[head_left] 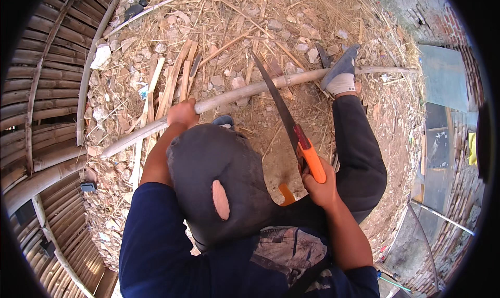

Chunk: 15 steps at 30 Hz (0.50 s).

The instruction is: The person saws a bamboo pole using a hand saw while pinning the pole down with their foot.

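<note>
A long, pale wooden pole lies slantwise across the ground ahead of me. My left hand is wrapped round it, left of the middle. In my right hand is a hand saw, gripped by its orange handle. The dark blade points up and to the left, and it crosses the pole near its middle. I cannot tell if the teeth touch the wood. My right foot, in a grey shoe, rests on or against the pole's right part. My left knee is bent beside my left arm.
Split wooden strips lie beyond my left hand. Straw, stones and broken brick cover the ground. A slatted bamboo wall stands at left, and a brick wall with a leaning bluish panel at right. Near my lap shows an orange curved piece.
</note>
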{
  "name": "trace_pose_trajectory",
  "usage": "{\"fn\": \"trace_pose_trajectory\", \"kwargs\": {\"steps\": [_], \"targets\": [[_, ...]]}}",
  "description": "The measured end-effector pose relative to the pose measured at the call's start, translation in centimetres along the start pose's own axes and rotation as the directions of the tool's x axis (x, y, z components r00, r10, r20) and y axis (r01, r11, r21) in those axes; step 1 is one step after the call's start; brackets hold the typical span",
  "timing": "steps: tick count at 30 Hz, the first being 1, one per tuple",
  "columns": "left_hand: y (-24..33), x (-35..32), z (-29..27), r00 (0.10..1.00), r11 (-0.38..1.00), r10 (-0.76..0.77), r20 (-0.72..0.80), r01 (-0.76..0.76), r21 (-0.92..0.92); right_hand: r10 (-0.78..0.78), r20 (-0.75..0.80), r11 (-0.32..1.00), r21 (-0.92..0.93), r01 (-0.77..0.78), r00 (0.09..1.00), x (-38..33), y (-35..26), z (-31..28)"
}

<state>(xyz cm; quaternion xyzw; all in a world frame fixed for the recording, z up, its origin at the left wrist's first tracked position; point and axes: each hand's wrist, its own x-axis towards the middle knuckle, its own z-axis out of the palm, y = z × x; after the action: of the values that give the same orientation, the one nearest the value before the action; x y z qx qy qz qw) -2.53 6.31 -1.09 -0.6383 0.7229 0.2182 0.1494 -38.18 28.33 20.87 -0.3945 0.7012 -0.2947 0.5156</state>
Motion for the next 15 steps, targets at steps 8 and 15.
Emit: {"fn": "trace_pose_trajectory", "kwargs": {"steps": [8,15], "targets": [[0.3,0.5,0.6,0.999,1.000,0.015,-0.040,-0.015,0.004,0.004,0.003,0.994,0.108,-0.005,1.000,0.8,0.5,-0.1],[-0.9,0.2,0.8,0.994,0.999,0.034,-0.102,-0.037,-0.021,-0.041,0.028,0.994,0.107,0.038,0.999,-0.8,1.6,-0.6]]}}
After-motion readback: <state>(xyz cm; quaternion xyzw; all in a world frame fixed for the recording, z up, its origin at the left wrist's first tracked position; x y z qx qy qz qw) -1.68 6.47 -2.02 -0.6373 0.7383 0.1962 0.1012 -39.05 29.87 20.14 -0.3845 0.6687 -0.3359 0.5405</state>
